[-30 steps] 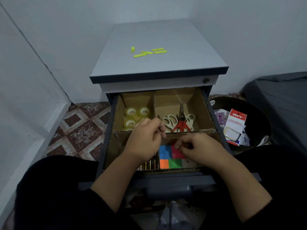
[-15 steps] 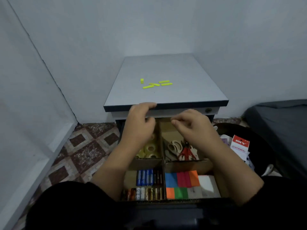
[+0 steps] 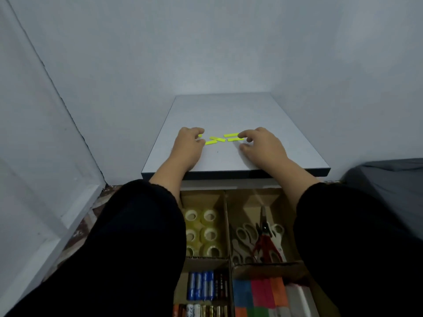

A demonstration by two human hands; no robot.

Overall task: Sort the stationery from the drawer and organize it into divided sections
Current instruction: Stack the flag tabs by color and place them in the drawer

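From my feed, black sleeves [image 3: 128, 248] hide the drawer's [image 3: 225, 225] side edges, and its front is cut off. On the smooth grey cabinet top [image 3: 229, 110], my left hand [image 3: 188, 143] rests with fingers curled at the left end of the flat neon-yellow strips [image 3: 215, 140]; whether it pinches one I cannot tell. My right hand [image 3: 261, 145] touches the rightmost strips with fingertips spread. Below, cardboard sections hold tape rolls [image 3: 202, 232], scissors [image 3: 261, 236], batteries [image 3: 204, 286] and coloured notes [image 3: 258, 291].
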